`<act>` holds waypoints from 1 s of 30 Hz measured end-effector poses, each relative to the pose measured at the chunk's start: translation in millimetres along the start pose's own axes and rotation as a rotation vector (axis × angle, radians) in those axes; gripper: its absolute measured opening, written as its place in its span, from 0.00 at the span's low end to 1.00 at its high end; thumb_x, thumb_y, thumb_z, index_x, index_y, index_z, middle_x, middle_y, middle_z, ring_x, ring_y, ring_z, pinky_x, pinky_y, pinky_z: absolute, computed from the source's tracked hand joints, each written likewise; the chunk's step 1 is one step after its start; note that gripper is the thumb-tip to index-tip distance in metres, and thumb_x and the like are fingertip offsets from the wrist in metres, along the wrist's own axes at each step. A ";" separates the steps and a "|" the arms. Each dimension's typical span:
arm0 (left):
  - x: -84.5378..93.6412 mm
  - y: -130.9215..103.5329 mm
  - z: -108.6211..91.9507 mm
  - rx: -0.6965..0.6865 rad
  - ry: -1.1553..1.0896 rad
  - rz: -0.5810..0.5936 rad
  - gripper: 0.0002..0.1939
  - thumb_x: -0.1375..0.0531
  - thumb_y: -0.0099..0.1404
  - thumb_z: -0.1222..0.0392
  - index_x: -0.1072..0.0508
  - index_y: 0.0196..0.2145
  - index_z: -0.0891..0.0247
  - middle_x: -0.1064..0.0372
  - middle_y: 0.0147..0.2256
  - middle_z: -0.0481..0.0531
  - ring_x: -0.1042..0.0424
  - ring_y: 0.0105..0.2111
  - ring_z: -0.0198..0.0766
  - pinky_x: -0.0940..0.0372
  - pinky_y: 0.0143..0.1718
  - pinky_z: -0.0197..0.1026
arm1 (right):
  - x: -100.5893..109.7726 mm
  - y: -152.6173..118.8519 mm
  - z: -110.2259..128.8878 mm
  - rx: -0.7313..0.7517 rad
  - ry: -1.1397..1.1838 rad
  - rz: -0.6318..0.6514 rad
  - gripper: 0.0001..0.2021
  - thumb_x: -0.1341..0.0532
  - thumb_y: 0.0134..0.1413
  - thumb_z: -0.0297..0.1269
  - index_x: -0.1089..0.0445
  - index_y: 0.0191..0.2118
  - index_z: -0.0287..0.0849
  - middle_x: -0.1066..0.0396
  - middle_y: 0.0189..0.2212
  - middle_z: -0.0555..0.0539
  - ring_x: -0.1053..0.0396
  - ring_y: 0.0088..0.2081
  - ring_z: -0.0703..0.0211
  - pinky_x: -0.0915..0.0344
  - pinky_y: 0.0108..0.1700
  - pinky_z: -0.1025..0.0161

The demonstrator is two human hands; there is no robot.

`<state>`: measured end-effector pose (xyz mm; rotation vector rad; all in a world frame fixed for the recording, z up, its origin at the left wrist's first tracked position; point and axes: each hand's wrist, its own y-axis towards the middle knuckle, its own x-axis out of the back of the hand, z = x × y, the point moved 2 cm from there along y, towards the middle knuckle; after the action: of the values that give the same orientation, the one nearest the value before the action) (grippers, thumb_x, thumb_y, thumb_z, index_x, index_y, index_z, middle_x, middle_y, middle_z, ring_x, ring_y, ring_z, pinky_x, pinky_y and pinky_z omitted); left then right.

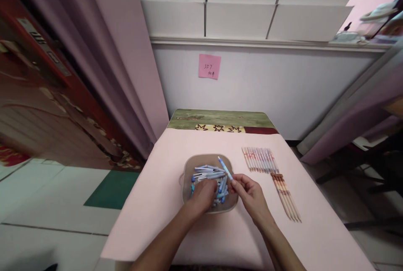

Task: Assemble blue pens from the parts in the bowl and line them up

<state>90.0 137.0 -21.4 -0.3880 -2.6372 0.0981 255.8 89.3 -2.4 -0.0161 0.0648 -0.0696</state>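
Note:
A grey-brown bin (188, 166) holds a jumble of blue and white pens (209, 173). Down inside the bin is my left hand (204, 195), its fingers bent among the pens; the fingertips and anything between them are hidden. At the bin's right edge, my right hand (247, 191) pinches one blue and white pen (225, 167), which tilts up and to the left above the bin. Right of the bin lies a row of pale pens with red and violet patterns (260, 159). Below that row, several cream and brown pens (286, 197) lie side by side at a slant.
The table has a pink cover (157, 195) and a green patterned far end (220, 117). A white wall with a pink note (209, 66) stands behind it. Curtains hang at both sides, and a red-brown door (47, 94) is at the left.

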 end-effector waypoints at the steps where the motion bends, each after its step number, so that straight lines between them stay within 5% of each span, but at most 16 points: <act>1: 1.7 0.9 -0.5 -0.009 -0.049 -0.005 0.07 0.39 0.45 0.68 0.31 0.15 0.61 0.32 0.18 0.50 0.30 0.27 0.44 0.39 0.34 0.43 | 0.5 0.0 0.2 0.006 -0.006 0.002 0.16 0.37 0.52 0.50 0.26 0.37 0.40 0.26 0.28 0.46 0.29 0.31 0.55 0.32 0.35 0.61; 4: 11.4 4.9 -2.5 -0.013 -0.238 -0.031 0.01 0.38 0.50 0.63 0.27 0.24 0.62 0.29 0.23 0.50 0.29 0.28 0.42 0.36 0.35 0.43 | 3.9 -0.8 1.6 0.029 -0.075 0.004 0.15 0.38 0.54 0.48 0.26 0.38 0.41 0.25 0.29 0.46 0.28 0.32 0.55 0.32 0.36 0.61; 8: 28.5 7.3 -4.0 0.030 -0.521 -0.103 0.12 0.40 0.57 0.54 0.26 0.36 0.65 0.25 0.31 0.54 0.25 0.31 0.41 0.31 0.37 0.45 | 8.1 -2.5 5.9 0.085 -0.308 -0.049 0.13 0.39 0.54 0.46 0.25 0.39 0.43 0.23 0.32 0.46 0.27 0.34 0.53 0.31 0.37 0.61; 14: 41.7 2.5 -4.3 0.068 -0.753 -0.193 0.16 0.34 0.53 0.54 0.25 0.38 0.67 0.24 0.30 0.55 0.25 0.30 0.38 0.30 0.38 0.42 | 2.2 -5.6 14.6 0.145 -0.504 -0.080 0.13 0.40 0.54 0.43 0.23 0.40 0.44 0.22 0.37 0.46 0.26 0.37 0.51 0.30 0.35 0.62; 26: 45.6 -3.5 -20.3 0.050 -0.717 -0.191 0.13 0.34 0.53 0.59 0.22 0.36 0.67 0.23 0.28 0.53 0.26 0.28 0.36 0.32 0.33 0.37 | 3.4 -6.3 12.9 0.142 -0.538 -0.090 0.13 0.41 0.55 0.44 0.23 0.40 0.44 0.22 0.36 0.46 0.25 0.34 0.54 0.32 0.30 0.66; 30: 46.5 -3.7 -23.8 0.020 -0.655 -0.166 0.11 0.34 0.52 0.60 0.22 0.34 0.67 0.24 0.26 0.52 0.27 0.27 0.36 0.33 0.32 0.37 | 4.5 -5.9 10.7 0.183 -0.581 -0.073 0.13 0.42 0.56 0.43 0.24 0.41 0.45 0.22 0.38 0.46 0.25 0.37 0.53 0.31 0.36 0.65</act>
<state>60.5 146.9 20.8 -0.1364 -3.2964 0.2305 260.5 83.3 8.2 0.1446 -0.5228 -0.1417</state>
